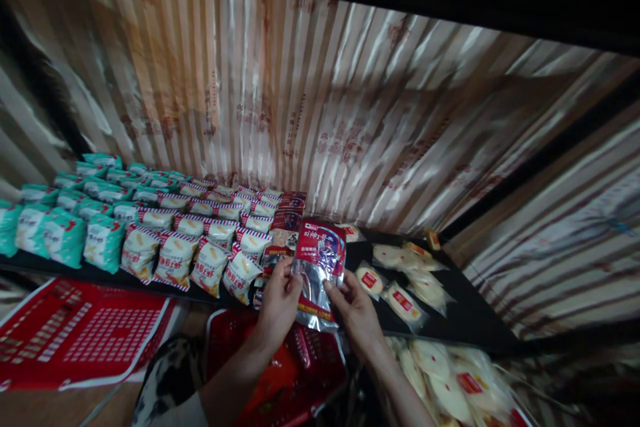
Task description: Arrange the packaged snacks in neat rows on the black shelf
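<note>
Red-and-silver packet (320,267): the person holds 1, tilted, before the black shelf (470,313), not set down | left hand (279,297), right hand (357,310): fingers clamped on its sides | red packets (293,203): behind it | white bags (190,225), green bags (103,190): apparently arranged, in rows | flat packs (404,301): loose, seemingly unarranged

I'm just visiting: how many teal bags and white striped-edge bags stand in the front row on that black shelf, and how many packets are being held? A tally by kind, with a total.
Teal bags, front row: 4 (leftmost cut off by the picture's edge)
White striped-edge bags, front row: 4
Red-and-silver packet, held in both hands: 1
Total: 9
</note>
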`<state>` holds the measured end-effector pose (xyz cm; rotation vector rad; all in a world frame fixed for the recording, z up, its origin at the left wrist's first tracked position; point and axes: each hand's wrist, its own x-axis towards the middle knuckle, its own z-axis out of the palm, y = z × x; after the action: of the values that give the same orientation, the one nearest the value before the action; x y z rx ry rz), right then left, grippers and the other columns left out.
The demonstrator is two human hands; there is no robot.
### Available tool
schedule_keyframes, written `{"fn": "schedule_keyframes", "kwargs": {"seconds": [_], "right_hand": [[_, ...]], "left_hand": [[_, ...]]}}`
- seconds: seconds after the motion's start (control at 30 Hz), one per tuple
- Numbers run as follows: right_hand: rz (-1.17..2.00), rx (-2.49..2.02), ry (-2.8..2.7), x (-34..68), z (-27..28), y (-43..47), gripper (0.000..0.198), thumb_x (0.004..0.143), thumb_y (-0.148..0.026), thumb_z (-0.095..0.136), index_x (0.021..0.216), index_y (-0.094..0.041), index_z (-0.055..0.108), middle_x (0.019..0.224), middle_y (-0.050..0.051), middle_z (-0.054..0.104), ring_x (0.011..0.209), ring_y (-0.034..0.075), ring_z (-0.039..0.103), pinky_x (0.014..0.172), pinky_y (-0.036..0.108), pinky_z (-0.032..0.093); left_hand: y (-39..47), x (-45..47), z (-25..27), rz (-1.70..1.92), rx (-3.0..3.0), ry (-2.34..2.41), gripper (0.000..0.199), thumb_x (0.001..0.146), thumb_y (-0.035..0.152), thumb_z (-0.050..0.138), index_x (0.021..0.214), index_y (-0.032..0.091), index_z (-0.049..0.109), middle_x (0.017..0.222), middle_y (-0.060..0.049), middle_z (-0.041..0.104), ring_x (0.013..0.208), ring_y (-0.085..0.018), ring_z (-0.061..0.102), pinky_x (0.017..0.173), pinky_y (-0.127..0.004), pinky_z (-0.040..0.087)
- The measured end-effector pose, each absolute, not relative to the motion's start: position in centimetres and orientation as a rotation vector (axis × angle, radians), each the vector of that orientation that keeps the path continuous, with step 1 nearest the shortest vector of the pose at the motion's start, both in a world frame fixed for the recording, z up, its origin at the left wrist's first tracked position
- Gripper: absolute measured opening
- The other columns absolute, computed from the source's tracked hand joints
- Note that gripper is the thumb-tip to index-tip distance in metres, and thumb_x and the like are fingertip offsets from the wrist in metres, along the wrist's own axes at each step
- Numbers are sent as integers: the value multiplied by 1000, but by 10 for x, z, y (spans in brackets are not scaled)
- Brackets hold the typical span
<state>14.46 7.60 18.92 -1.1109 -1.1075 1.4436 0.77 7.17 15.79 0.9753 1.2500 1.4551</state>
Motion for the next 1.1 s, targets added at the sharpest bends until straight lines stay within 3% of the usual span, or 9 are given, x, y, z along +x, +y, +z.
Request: {"fn": "schedule_keyframes", "kwargs": {"seconds": [0.1, 0.2, 0.3, 0.57, 0.7, 0.87, 1.1], "right_hand": [[1412, -1146, -1129, 144, 179, 91, 48, 66, -49, 73, 100, -21, 53, 91, 4, 71, 78, 21, 68, 74, 36, 54], [1324, -1178, -1211, 138, 170, 109, 53, 65, -51, 71, 105, -20, 53, 97, 6, 70, 85, 22, 67, 79, 37, 53], [1165, -1259, -1385, 127, 170, 125, 53, 71, -49, 65, 113, -19, 53, 101, 7, 69, 88, 22, 66, 80, 36, 52], [650, -1531, -1797, 95, 194, 147, 52, 77, -41, 57, 122, -16, 51, 94, 7, 70, 80, 20, 65, 75, 33, 51], [558, -1596, -1885, 87, 196, 150, 58, 79, -36, 55, 131, -16, 42, 103, 9, 67, 91, 21, 64, 79, 33, 50], [416, -1650, -2045, 81, 195, 152, 55, 81, -31, 52, 133, -15, 41, 116, 12, 62, 105, 23, 60, 88, 33, 46], [377, -1748, -2085, 77, 194, 158, 54, 82, -32, 51, 133, -15, 42, 118, 12, 62, 105, 23, 60, 87, 32, 45]], "left_hand": [[64, 9, 144, 1528, 1159, 1456, 44, 84, 22, 46, 127, 17, 42, 118, -13, 59, 98, -18, 62, 86, -34, 51], [53, 8, 142, 1554, 1480, 1711, 47, 82, 15, 43, 129, 17, 43, 138, -15, 43, 125, -23, 44, 101, -42, 43], [46, 5, 145, 1439, 1795, 1865, 44, 83, 13, 42, 126, 18, 48, 144, -13, 35, 135, -25, 30, 106, -45, 36], [52, -5, 132, 1247, 2115, 2070, 50, 84, 21, 45, 133, 9, 41, 136, -15, 47, 135, -27, 29, 105, -46, 37], [54, -8, 132, 1199, 2156, 2141, 45, 83, 17, 45, 127, 8, 48, 131, -15, 53, 133, -28, 32, 103, -46, 37], [57, -11, 137, 1173, 2177, 2179, 39, 84, 18, 43, 121, 12, 54, 128, -12, 57, 130, -29, 38, 100, -46, 37], [69, -18, 132, 1212, 2185, 2216, 37, 83, 13, 43, 117, 12, 57, 120, -11, 62, 123, -28, 46, 103, -48, 33]]}}
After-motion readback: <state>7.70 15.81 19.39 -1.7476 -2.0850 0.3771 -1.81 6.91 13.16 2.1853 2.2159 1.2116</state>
